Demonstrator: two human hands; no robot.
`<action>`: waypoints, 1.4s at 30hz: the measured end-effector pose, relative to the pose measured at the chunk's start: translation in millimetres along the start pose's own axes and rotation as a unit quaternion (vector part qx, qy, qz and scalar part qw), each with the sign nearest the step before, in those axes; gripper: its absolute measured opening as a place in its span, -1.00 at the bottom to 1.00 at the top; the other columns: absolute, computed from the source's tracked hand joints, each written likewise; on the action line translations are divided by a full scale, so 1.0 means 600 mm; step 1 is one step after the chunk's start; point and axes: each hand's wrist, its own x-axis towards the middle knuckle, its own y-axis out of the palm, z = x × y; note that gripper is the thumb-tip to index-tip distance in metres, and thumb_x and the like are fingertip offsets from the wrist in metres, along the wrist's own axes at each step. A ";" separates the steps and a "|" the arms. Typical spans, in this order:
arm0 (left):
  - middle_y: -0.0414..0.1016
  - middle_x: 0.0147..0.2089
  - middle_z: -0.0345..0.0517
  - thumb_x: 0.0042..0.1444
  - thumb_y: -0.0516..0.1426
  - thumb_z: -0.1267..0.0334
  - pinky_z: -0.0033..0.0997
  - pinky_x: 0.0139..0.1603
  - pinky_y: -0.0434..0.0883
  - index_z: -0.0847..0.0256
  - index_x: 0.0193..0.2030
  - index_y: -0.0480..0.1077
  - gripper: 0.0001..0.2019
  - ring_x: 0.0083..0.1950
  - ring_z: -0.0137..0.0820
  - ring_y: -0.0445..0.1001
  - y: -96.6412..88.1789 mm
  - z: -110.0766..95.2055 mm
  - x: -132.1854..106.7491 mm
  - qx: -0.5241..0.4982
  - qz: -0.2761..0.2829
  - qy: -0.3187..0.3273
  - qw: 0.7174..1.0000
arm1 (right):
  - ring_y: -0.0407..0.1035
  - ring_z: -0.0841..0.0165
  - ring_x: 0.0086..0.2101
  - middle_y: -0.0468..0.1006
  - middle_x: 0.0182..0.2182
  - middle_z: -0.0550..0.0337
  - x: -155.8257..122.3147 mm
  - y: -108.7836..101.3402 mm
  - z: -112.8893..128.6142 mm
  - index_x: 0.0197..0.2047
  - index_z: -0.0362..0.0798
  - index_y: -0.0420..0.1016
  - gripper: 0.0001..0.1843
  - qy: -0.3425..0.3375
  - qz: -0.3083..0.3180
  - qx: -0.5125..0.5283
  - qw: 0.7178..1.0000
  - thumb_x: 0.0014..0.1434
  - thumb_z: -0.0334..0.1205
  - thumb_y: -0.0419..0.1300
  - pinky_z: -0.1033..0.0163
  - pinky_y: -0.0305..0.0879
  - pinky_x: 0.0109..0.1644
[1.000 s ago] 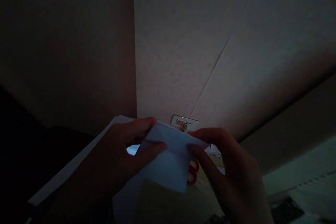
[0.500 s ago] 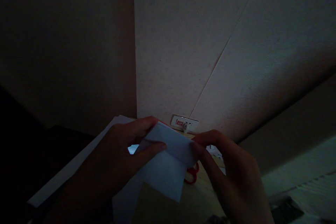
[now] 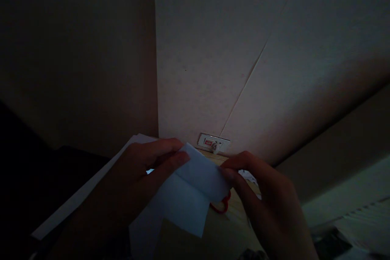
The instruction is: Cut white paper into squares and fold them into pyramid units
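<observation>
In dim light both my hands hold a folded sheet of white paper (image 3: 189, 195) above a wooden desk (image 3: 225, 227). My left hand (image 3: 137, 183) pinches its upper left corner between thumb and fingers. My right hand (image 3: 262, 199) pinches the right end of the folded top flap. The lower part of the sheet hangs down toward me. Red-handled scissors (image 3: 219, 206) lie on the desk just behind the paper, partly hidden by it.
A larger white sheet or board (image 3: 88, 189) slants down to the left under my left hand. A wall socket plate (image 3: 213, 143) sits at the foot of the pale wall. Dark objects and light paper lie at the bottom right.
The paper has tilted and dropped slightly to the left. My left fingers slid along its top edge, and my right hand moved a little lower and inward along the fold.
</observation>
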 end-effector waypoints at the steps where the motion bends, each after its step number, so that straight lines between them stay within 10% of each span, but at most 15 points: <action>1: 0.46 -0.54 -0.37 0.16 0.08 0.09 -0.60 -0.48 0.27 0.15 -0.50 0.43 -0.71 -0.49 -0.48 0.41 0.000 0.000 0.000 -0.001 0.013 -0.004 1.000 | 0.41 0.45 -0.52 0.53 -0.57 0.34 0.000 0.000 0.001 -0.49 0.01 0.47 -0.84 -0.001 0.000 0.000 1.000 0.12 -0.32 0.19 0.46 0.34 -0.47; 17: 0.60 -0.32 -0.33 0.18 0.04 0.12 -0.57 -0.34 0.35 0.09 -0.27 0.48 -0.79 -0.31 -0.42 0.53 -0.001 -0.007 0.003 0.001 0.078 -0.002 0.997 | 0.42 0.42 -0.51 0.54 -0.50 0.29 0.003 -0.009 -0.006 -0.43 0.01 0.45 -0.85 -0.032 0.076 -0.052 0.995 0.18 -0.33 0.17 0.39 0.34 -0.44; 42: 0.52 -0.51 -0.40 0.02 0.16 0.22 -0.58 -0.44 0.28 0.06 -0.46 0.49 -0.90 -0.45 -0.45 0.44 0.000 -0.009 0.007 0.065 0.102 -0.001 0.993 | 0.41 0.47 -0.43 0.52 -0.46 0.34 0.000 -0.008 -0.005 -0.42 0.03 0.48 -0.84 -0.057 0.077 -0.032 0.995 0.14 -0.41 0.22 0.48 0.31 -0.39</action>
